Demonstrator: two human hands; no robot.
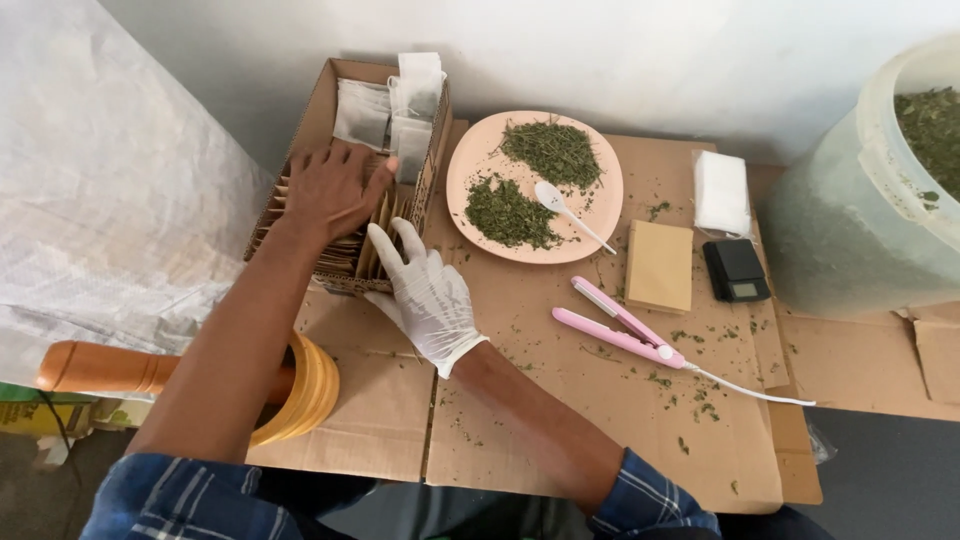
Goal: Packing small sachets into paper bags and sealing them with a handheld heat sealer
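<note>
Fingers (pixel 375 178) of the bare left hand (pixel 335 190) splay flat, grasping nothing, on brown sachets (pixel 350 250) in the cardboard box (pixel 320 100), the gloved right hand (pixel 428 297) open at its edge; pressing harder may crumple them.

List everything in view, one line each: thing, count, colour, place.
cardboard box: one, brown, far left of the work surface, open top.
paper sachets: several, white, standing in the box's far end.
brown envelopes: a row, tan, filed in the box's near end.
plate: one, peach, centre back.
dried herb piles: two, green, on the plate.
spoon: one, white, on the plate.
tan pad: one, right of the plate.
white packet: one, behind the scale.
pocket scale: one, black, right of the tan pad.
heat sealer: one, pink, white cord, centre.
tub: one, translucent, far right, holding green herb.
cardboard sheet: brown, covers the surface.
left hand: bare, on the envelopes.
right hand: white glove, at the box's near corner.
</note>
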